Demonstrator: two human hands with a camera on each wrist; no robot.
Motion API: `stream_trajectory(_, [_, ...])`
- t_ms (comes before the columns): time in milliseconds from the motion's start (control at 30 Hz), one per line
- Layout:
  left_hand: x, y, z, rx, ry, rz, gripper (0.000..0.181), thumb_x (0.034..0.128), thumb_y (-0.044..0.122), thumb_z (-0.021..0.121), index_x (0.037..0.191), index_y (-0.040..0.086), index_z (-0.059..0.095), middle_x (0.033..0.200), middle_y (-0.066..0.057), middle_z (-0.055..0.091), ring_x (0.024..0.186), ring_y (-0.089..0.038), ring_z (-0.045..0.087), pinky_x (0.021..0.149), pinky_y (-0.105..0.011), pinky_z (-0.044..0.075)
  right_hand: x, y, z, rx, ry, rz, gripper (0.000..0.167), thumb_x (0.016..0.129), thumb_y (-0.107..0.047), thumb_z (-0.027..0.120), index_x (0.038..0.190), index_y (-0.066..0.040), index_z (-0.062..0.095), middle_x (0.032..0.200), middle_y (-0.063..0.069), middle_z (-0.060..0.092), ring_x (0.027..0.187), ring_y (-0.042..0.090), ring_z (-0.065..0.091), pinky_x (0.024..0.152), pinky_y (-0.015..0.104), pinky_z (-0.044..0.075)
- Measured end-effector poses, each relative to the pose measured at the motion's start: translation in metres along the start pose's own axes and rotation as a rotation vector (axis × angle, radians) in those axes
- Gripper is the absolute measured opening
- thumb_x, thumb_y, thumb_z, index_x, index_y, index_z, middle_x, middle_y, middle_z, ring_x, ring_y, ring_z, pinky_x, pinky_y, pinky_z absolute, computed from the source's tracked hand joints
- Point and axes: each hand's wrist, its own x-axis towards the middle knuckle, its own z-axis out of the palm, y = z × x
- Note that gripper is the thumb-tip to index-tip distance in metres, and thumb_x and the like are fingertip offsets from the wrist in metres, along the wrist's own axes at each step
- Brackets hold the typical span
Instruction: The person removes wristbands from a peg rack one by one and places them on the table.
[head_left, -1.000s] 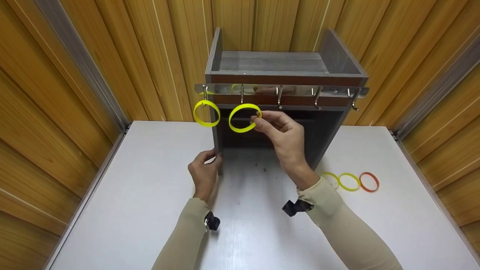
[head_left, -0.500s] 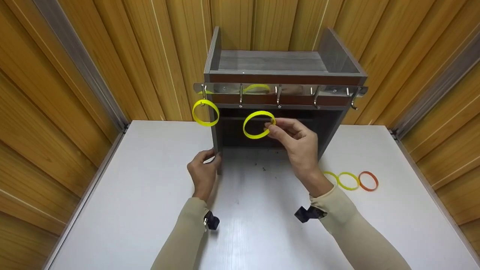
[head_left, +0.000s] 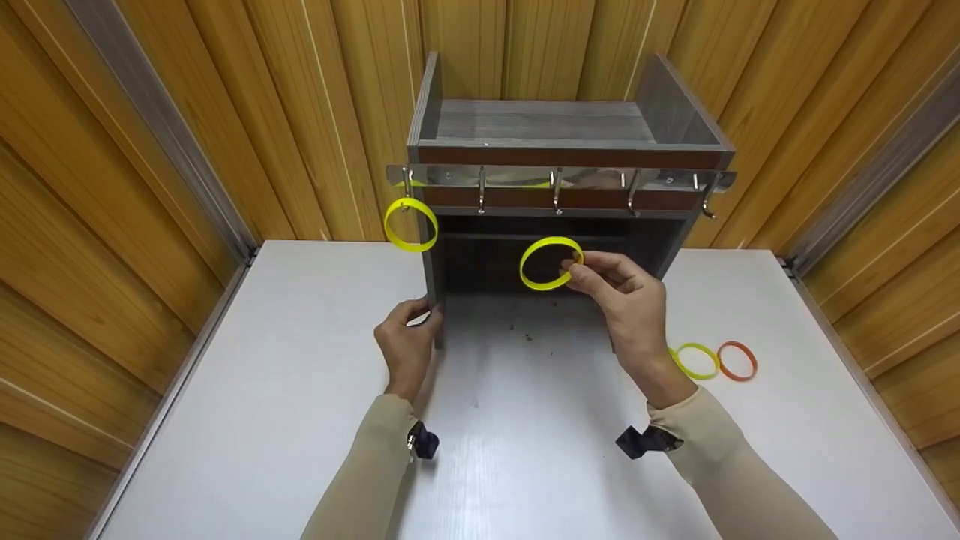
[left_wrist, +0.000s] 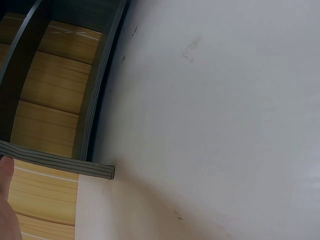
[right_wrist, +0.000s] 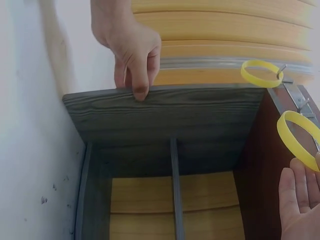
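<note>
On the tabletop (head_left: 187,390), a gray shelf unit (head_left: 547,124) is standing, your left hand (head_left: 406,341) gripping its side. Before it, your right hand (head_left: 634,307) is pinching 1 yellow ring (head_left: 551,241) between closed fingers (head_left: 588,279) by the rim, probably suiting something so light and springy. Its circle is facing roughly toward you, having no long axis.

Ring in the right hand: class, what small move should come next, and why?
Probably raise the ring toward the middle hook: that hook is bare and sits above the ring in the head view, the right hand pinches it by one side, and another ring hangs on the leftmost hook.
</note>
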Motion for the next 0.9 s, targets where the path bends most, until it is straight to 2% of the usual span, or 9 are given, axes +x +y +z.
stream_trajectory(167, [0.000, 0.000, 0.000, 0.001, -0.002, -0.007, 0.018, 0.0821, -0.011, 0.083, 0.097, -0.002, 0.079, 0.097, -0.012, 0.079, 0.092, -0.029, 0.078, 0.078, -0.046, 0.066, -0.002, 0.002, -0.010, -0.003, 0.024, 0.025, 0.023, 0.094, 0.002, 0.079, 0.114, 0.009, 0.073, 0.108, 0.020, 0.078, 0.098, 0.027, 0.077, 0.088, 0.037, 0.063])
stream_trajectory(367, [0.000, -0.001, 0.000, -0.015, 0.002, 0.002, 0.018, 0.0820, -0.012, 0.083, 0.097, -0.003, 0.079, 0.097, -0.013, 0.079, 0.091, -0.030, 0.078, 0.079, -0.051, 0.065, -0.006, 0.004, -0.022, -0.005, 0.049, 0.045, 0.023, 0.094, 0.004, 0.078, 0.115, 0.010, 0.072, 0.107, 0.018, 0.078, 0.097, 0.026, 0.078, 0.088, 0.037, 0.063])
stream_trajectory(633, [-0.001, 0.000, 0.001, 0.005, -0.005, -0.020, 0.019, 0.0824, -0.011, 0.083, 0.098, -0.001, 0.079, 0.098, -0.012, 0.079, 0.092, -0.028, 0.078, 0.080, -0.048, 0.065, -0.013, 0.007, -0.040, -0.024, 0.097, 0.082, 0.024, 0.094, 0.004, 0.078, 0.116, 0.012, 0.071, 0.106, 0.016, 0.079, 0.097, 0.025, 0.078, 0.089, 0.036, 0.063])
stream_trajectory(900, [-0.001, 0.000, 0.000, -0.016, 0.001, -0.025, 0.017, 0.0821, -0.011, 0.083, 0.097, -0.003, 0.079, 0.097, -0.013, 0.079, 0.092, -0.029, 0.078, 0.080, -0.050, 0.065, -0.021, 0.009, -0.060, -0.066, 0.149, 0.130, 0.029, 0.095, -0.001, 0.079, 0.119, 0.013, 0.069, 0.104, 0.014, 0.079, 0.095, 0.024, 0.077, 0.089, 0.036, 0.062])
